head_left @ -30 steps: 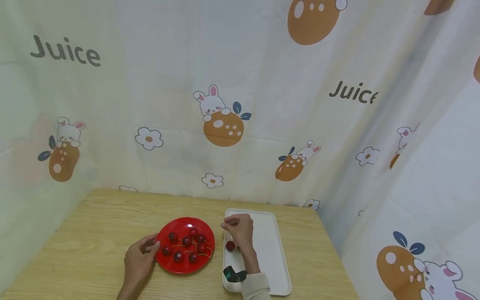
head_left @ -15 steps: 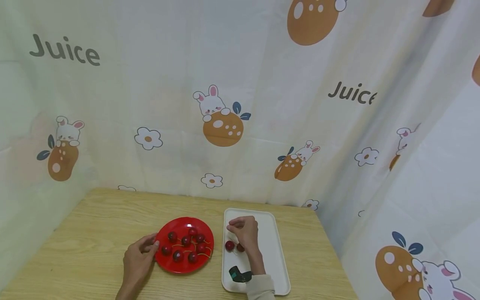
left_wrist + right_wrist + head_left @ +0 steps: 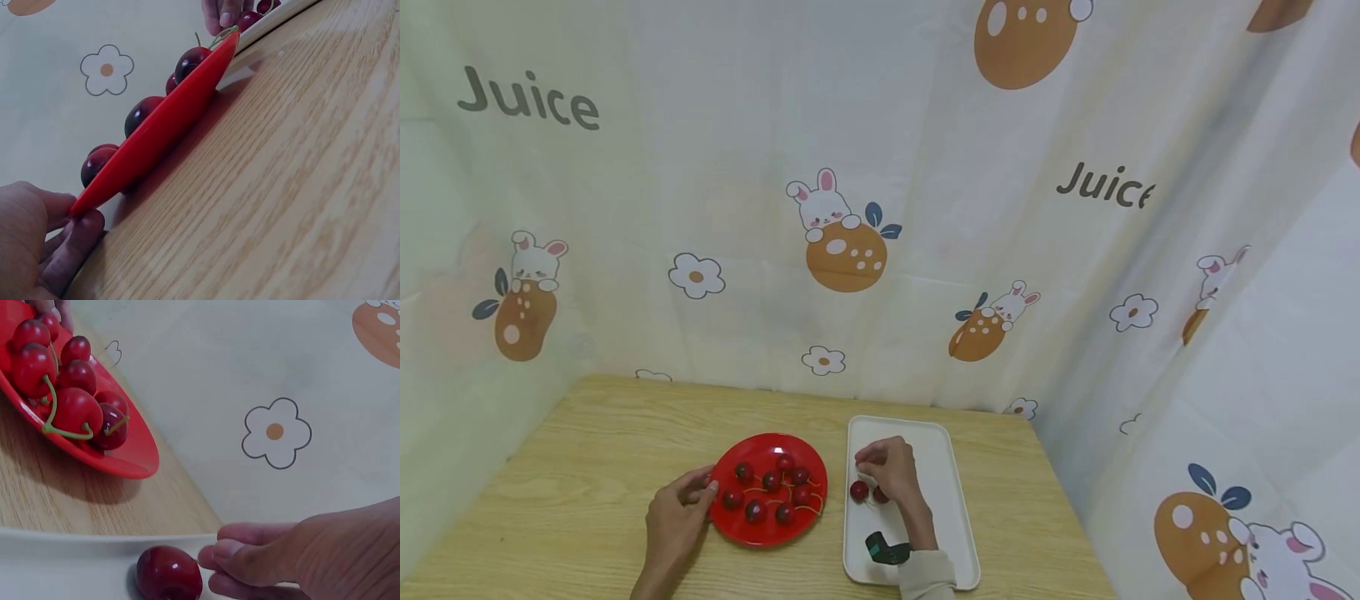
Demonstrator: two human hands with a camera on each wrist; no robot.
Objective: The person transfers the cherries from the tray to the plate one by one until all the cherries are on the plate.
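Observation:
My left hand (image 3: 676,517) pinches the near-left rim of a round red plate (image 3: 737,533), thumb above and fingers beneath, as the left wrist view shows. Several dark red cherries with green stems lie on the plate, one of them a cherry (image 3: 756,511) near its front. My right hand (image 3: 895,471) is over the left side of a white tray (image 3: 936,500), thumb and fingertips close together. Right at those fingertips sits a cherry (image 3: 169,573) on the tray; a second cherry (image 3: 881,495) is partly hidden by the hand. I cannot tell whether the fingertips hold a stem.
The wooden table (image 3: 587,467) carries plate and tray side by side, with a narrow gap between them. A printed curtain (image 3: 737,208) closes off the back and sides. A black wrist device (image 3: 886,550) hangs over the tray's near end.
My right hand has moved right and slightly towards me, from above the tray's left edge to beside the cherries on the tray. My left hand and the plate stay nearly still.

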